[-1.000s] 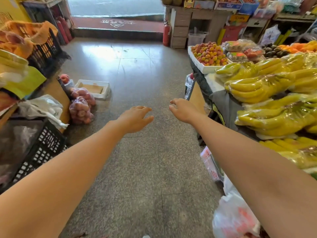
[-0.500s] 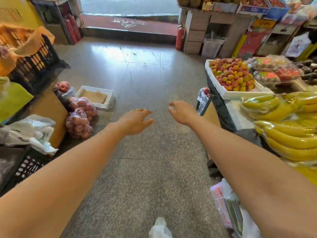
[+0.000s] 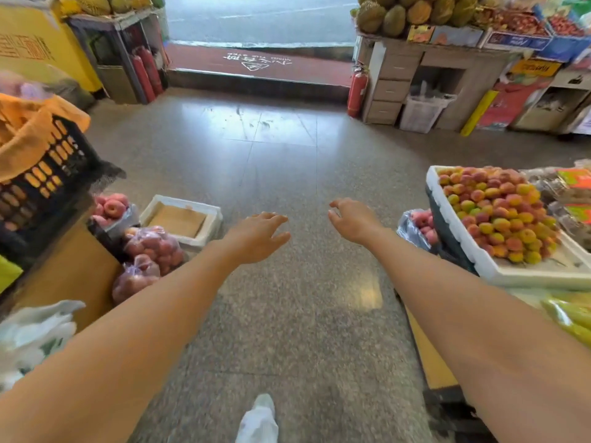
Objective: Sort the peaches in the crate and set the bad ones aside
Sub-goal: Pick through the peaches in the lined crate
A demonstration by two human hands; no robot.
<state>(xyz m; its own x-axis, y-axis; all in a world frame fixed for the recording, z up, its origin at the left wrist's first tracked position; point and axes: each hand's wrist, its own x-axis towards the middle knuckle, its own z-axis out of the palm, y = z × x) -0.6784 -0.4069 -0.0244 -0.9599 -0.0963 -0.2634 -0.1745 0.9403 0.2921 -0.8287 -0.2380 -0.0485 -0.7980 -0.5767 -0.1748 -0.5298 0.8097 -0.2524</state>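
Both my arms stretch forward over the stone shop floor. My left hand [image 3: 259, 236] hangs with relaxed, spread fingers and holds nothing. My right hand [image 3: 351, 219] is also loose and empty. Pink peaches [image 3: 110, 207] lie in a lined crate low on the left, beside a black crate [image 3: 48, 174] with orange netting. Two clear bags of peaches [image 3: 153, 247] rest on the floor in front of it. A white foam tray [image 3: 479, 263] piled with small red-yellow fruit [image 3: 499, 215] stands to the right of my right hand.
An empty white foam box [image 3: 182, 220] with cardboard inside sits on the floor left of centre. Another bag of pink fruit [image 3: 419, 228] hangs beside the right stand. Fire extinguishers [image 3: 357, 91] flank the doorway. Durians [image 3: 403, 11] top a far shelf. My shoe [image 3: 257, 422] shows below.
I have walked forward along the aisle; the bananas slid out of view on the right and the foam fruit tray and peach bags came closer. Both hands stay empty and outstretched.
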